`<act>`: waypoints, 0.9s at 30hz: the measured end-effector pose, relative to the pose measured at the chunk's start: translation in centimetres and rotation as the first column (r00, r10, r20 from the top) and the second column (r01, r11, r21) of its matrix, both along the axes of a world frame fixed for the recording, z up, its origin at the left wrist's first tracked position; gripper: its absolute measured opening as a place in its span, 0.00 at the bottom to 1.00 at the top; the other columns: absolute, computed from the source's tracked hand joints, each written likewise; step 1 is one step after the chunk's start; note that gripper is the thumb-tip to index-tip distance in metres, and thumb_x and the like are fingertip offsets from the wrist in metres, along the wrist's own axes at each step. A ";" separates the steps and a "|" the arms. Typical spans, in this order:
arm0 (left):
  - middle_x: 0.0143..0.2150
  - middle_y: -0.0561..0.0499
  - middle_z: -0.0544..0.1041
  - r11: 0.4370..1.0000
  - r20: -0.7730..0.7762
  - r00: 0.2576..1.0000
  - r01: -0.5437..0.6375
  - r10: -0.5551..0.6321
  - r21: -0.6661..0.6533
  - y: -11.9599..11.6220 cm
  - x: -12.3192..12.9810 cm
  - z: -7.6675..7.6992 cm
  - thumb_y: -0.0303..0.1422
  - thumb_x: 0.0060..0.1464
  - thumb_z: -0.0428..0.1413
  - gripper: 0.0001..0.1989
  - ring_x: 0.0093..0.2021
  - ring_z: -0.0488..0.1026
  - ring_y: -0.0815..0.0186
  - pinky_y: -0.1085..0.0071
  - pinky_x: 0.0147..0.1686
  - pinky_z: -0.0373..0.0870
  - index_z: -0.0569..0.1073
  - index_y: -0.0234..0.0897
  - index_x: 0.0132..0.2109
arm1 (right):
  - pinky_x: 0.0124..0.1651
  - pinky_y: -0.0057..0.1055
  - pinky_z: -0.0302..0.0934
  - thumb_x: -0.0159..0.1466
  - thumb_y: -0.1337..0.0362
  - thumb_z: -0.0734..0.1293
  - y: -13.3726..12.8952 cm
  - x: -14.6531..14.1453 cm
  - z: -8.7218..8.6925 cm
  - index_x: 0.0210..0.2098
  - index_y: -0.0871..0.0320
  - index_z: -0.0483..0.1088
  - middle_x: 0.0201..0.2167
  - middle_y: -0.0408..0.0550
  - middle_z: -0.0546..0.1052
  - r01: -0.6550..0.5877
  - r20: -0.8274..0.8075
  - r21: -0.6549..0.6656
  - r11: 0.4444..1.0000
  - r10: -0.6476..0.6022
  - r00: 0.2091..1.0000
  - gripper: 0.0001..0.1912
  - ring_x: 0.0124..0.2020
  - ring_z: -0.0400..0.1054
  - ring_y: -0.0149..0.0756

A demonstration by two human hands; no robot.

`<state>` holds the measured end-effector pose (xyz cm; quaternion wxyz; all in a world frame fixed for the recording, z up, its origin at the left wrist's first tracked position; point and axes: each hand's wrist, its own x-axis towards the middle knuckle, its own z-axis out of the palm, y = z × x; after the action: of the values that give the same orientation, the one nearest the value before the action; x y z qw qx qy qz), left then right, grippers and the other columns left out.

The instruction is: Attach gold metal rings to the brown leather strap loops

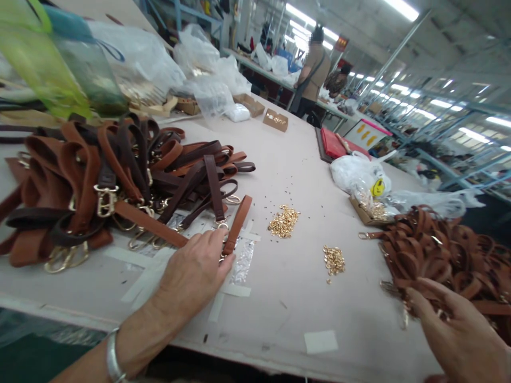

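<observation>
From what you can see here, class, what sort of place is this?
Most likely a leather-goods assembly workshop: heaps of brown straps with clasps lie on a long worktable, small piles of gold fittings between them, and more benches with a person stand behind.

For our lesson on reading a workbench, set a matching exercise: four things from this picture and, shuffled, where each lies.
Things:
1. left hand
2. right hand
3. gold fittings
4. red tray

Places:
A. mid-table, in a loose heap
B. far table edge
C. on a tan strap beside the mixed brown pile
D. at the tan strap pile, right side

Pairs: 1-C, 2-D, 3-A, 4-B
</observation>
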<state>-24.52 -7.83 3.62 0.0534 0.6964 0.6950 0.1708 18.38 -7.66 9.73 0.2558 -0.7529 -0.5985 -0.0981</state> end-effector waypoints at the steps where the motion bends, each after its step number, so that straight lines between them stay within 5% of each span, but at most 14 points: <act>1: 0.43 0.39 0.78 1.000 -0.012 1.000 -0.011 0.011 -0.005 0.1 0.2 0.1 0.33 0.60 0.52 0.16 0.46 0.75 0.51 0.59 0.46 0.68 0.68 0.30 0.53 | 0.34 0.43 0.65 0.55 0.47 0.69 0.2 -1.0 -0.6 0.38 0.51 0.78 0.29 0.50 0.80 -0.058 0.015 -0.009 0.998 0.058 0.998 0.18 0.30 0.74 0.49; 3: 0.43 0.39 0.79 1.000 -0.034 0.999 -0.027 0.027 -0.005 0.1 0.5 0.2 0.32 0.59 0.51 0.16 0.45 0.75 0.52 0.60 0.45 0.68 0.68 0.31 0.54 | 0.41 0.40 0.67 0.61 0.51 0.66 0.6 -4.7 -2.6 0.42 0.52 0.76 0.36 0.50 0.81 -0.254 -0.065 -0.029 0.967 0.251 0.966 0.16 0.36 0.75 0.46; 5: 0.42 0.41 0.79 1.000 -0.038 0.999 -0.016 0.015 -0.020 0.2 0.7 0.3 0.31 0.59 0.50 0.15 0.44 0.76 0.53 0.62 0.44 0.68 0.69 0.32 0.52 | 0.49 0.38 0.66 0.65 0.59 0.64 1.2 -9.3 -4.7 0.45 0.54 0.75 0.42 0.50 0.80 -0.510 -0.109 -0.033 0.860 0.504 0.857 0.12 0.43 0.74 0.42; 8: 0.39 0.43 0.79 0.997 0.010 1.000 0.018 -0.017 -0.075 0.4 0.5 0.4 0.30 0.60 0.48 0.11 0.42 0.76 0.54 0.62 0.42 0.68 0.72 0.35 0.45 | 0.51 0.38 0.65 0.66 0.68 0.61 1.9 -14.5 -6.4 0.45 0.55 0.74 0.43 0.50 0.79 -0.663 -0.105 -0.106 0.741 0.655 0.748 0.12 0.46 0.72 0.41; 13: 0.40 0.48 0.79 0.995 0.293 0.956 0.011 0.020 -0.101 0.6 -0.5 -0.2 0.36 0.59 0.50 0.10 0.40 0.76 0.55 0.63 0.39 0.66 0.74 0.39 0.43 | 0.45 0.35 0.66 0.67 0.70 0.61 2.6 -13.8 -5.6 0.44 0.56 0.73 0.39 0.49 0.79 -0.550 -0.152 -0.027 0.835 0.541 0.827 0.11 0.40 0.73 0.39; 16: 0.37 0.52 0.78 0.987 0.604 0.792 0.013 0.089 -0.162 0.5 -0.5 -0.4 0.42 0.58 0.53 0.12 0.37 0.75 0.59 0.66 0.37 0.66 0.73 0.42 0.44 | 0.46 0.36 0.66 0.66 0.70 0.61 2.8 -12.4 -4.7 0.45 0.55 0.73 0.40 0.49 0.79 -0.570 -0.146 -0.054 0.820 0.558 0.817 0.11 0.41 0.72 0.40; 21: 0.27 0.57 0.74 0.953 0.910 0.352 0.127 0.218 -0.277 0.2 0.8 0.0 0.42 0.57 0.55 0.11 0.26 0.69 0.67 0.73 0.27 0.64 0.70 0.39 0.41 | 0.53 0.39 0.63 0.67 0.73 0.60 3.2 -16.0 -5.7 0.49 0.56 0.71 0.46 0.50 0.78 -0.731 -0.091 -0.167 0.661 0.728 0.679 0.15 0.48 0.68 0.42; 24: 0.33 0.54 0.78 0.943 0.951 0.177 0.173 0.253 -0.283 -0.1 1.3 0.2 0.40 0.56 0.57 0.11 0.27 0.71 0.69 0.75 0.26 0.66 0.69 0.38 0.41 | 0.54 0.41 0.62 0.67 0.73 0.60 4.2 -18.9 -6.8 0.53 0.58 0.70 0.49 0.52 0.76 -0.703 -0.020 -0.194 0.684 0.714 0.700 0.16 0.48 0.66 0.44; 27: 0.36 0.53 0.79 0.945 0.959 0.114 0.176 0.259 -0.276 -0.4 1.4 0.1 0.39 0.56 0.58 0.11 0.29 0.73 0.70 0.76 0.26 0.68 0.69 0.38 0.42 | 0.52 0.42 0.61 0.68 0.73 0.61 5.8 -20.3 -7.5 0.54 0.60 0.70 0.47 0.55 0.76 -0.648 0.019 -0.204 0.734 0.665 0.747 0.17 0.46 0.66 0.46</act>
<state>-23.16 -8.21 3.77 0.6102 0.3649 0.5183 0.4753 -1.89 -1.89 2.28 0.1755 -0.5081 -0.8430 0.0202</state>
